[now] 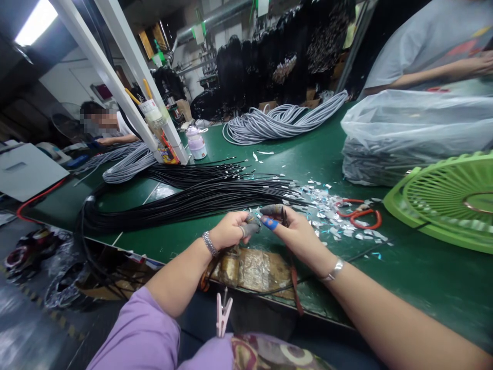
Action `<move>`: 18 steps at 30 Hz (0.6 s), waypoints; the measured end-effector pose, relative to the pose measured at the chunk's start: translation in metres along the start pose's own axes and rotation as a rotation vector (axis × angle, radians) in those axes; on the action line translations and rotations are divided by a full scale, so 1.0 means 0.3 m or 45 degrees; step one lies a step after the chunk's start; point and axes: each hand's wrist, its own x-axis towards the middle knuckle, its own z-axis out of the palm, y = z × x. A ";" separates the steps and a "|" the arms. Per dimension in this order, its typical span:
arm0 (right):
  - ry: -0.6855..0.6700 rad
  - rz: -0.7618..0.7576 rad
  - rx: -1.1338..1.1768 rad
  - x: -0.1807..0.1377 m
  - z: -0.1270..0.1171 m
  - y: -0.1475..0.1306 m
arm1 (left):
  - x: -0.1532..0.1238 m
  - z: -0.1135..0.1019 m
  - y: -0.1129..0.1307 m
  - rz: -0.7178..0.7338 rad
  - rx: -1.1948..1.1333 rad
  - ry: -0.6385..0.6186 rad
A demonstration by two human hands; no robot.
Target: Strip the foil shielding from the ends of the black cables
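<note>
My left hand point(241, 226) and my right hand point(290, 228) meet fingertip to fingertip above the table's front edge, both closed in a pinch. Grey finger covers show on both, and blue tape wraps my right thumb. A small pale, teal-tinged cable end point(254, 211) shows between the fingertips, mostly hidden by them. Something dark and narrow stands by my right fingers; its kind is unclear. Just beyond lies a thick bundle of black cables point(200, 203), with ends pointing right toward a scatter of white and blue scraps point(321, 205).
Red-handled scissors point(365, 218) lie among the scraps. At right are a green fan point(447, 200) and a filled plastic bag point(416, 133). Grey cable coils point(277, 121) and a lilac bottle point(196, 143) stand farther back. Two other people sit nearby.
</note>
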 end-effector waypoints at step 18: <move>-0.111 -0.593 -0.716 -0.037 -0.009 -0.018 | 0.006 -0.012 -0.001 -0.024 -0.111 0.102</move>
